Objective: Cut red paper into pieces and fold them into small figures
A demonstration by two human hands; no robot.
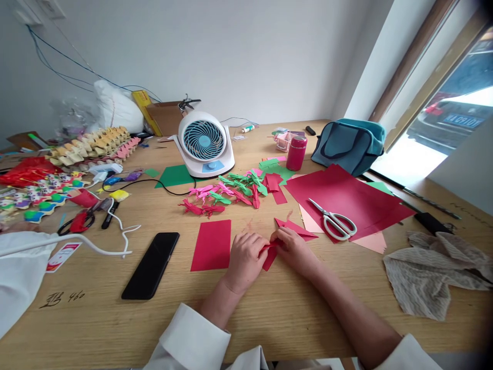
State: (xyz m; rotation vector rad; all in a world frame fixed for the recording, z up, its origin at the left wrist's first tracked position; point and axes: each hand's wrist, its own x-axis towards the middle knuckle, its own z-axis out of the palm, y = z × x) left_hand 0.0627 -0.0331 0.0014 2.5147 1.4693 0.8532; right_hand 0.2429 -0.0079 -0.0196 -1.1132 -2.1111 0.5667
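Both hands meet over a small folded piece of red paper near the front of the table. My left hand has its fingers closed on the paper's left side. On the right side my right hand pinches it, and the fingertips of the two hands almost touch. Part of the paper is hidden under the fingers. A flat red paper rectangle lies just left of my left hand. Beyond my right hand rests another folded red paper with pointed ends. Several folded green, pink and red paper shapes are heaped farther back.
White-handled scissors lie on large red sheets at the right. A black phone is at the left. Behind stand a fan, a red flask and a blue bag. A crumpled cloth lies far right.
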